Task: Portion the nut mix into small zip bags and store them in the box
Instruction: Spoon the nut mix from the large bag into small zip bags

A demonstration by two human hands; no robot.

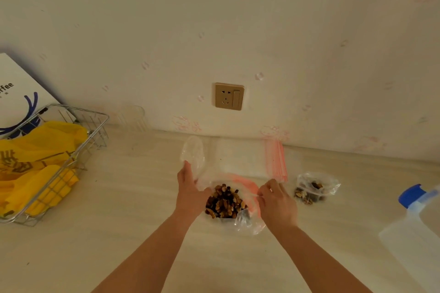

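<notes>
Forearms reached in from the near edge, both hands over the desk (142, 209) centre. Left hand (190, 194) lay w/ fingers straight, pressing a clear film or bag against the left side of the nut mix (225, 201); right hand (277, 201) pinched the pink-zip edge of the big bag (250, 221) holding the mix. Judged step: opening or steadying the supply bag, mid-portioning; one small bag w/ nuts (315, 189) sat just right of the hands, seal state unclear. Next move prob. needs a fresh bag from the stack of zip bags (250, 159) behind, mouth held wide, nuts scooped w/o spilling. Far right, a translucent box w/ blue lid (414, 221) was cut off by the frame, likely the storage box. Left, a wire basket (78, 140) held yellow bags (42, 150). Clear cup (132, 118) by the wall was hard to make out.
</notes>
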